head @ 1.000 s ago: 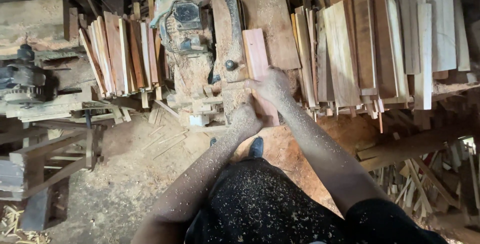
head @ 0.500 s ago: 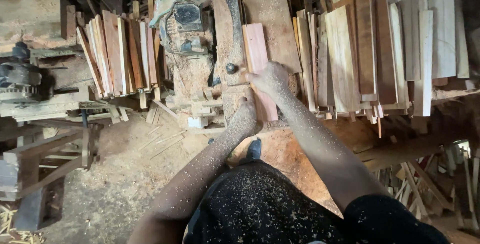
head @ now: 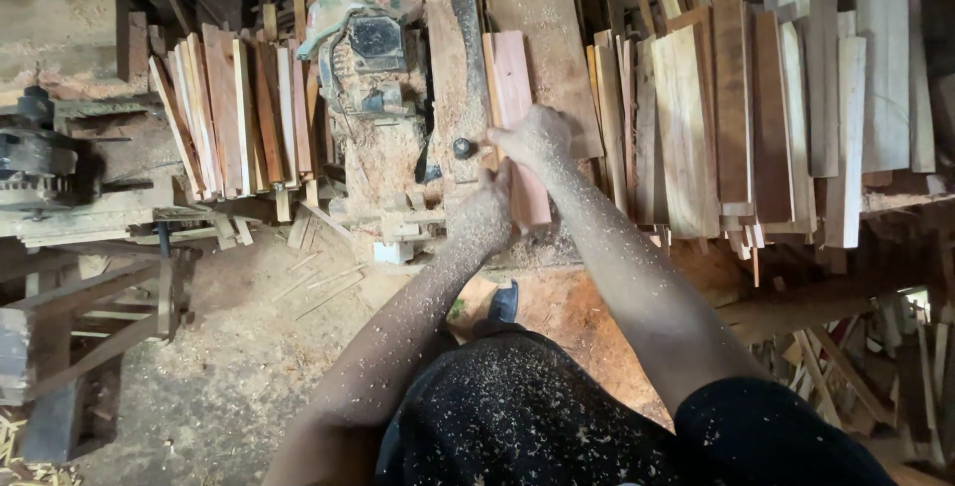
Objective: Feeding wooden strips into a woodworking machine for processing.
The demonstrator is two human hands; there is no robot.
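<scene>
- Lying flat on the sawdust-caked machine bed [head: 527,8], the reddish flat wooden plank [head: 512,68] is pressed by the right hand [head: 537,136], fingers curled.
- The left hand [head: 482,215] is closed on the plank's near end.
- Even pressure against the dark fence strip [head: 466,38] is judged best.

The reddish plank [head: 517,108] under the right hand [head: 537,136] is bare sawn wood, matt and fairly smooth. The left hand [head: 482,217] and both forearms are dusted with pale sawdust. The machine bed [head: 398,163] looks like metal caked in sawdust, rough and dull; its motor housing [head: 373,48] seems painted metal, worn. A small dark knob [head: 463,148] has a slight gloss. The stacked boards [head: 756,108] are unfinished wood, pale to red-brown. The dark cloth [head: 537,416] is speckled with chips.
</scene>
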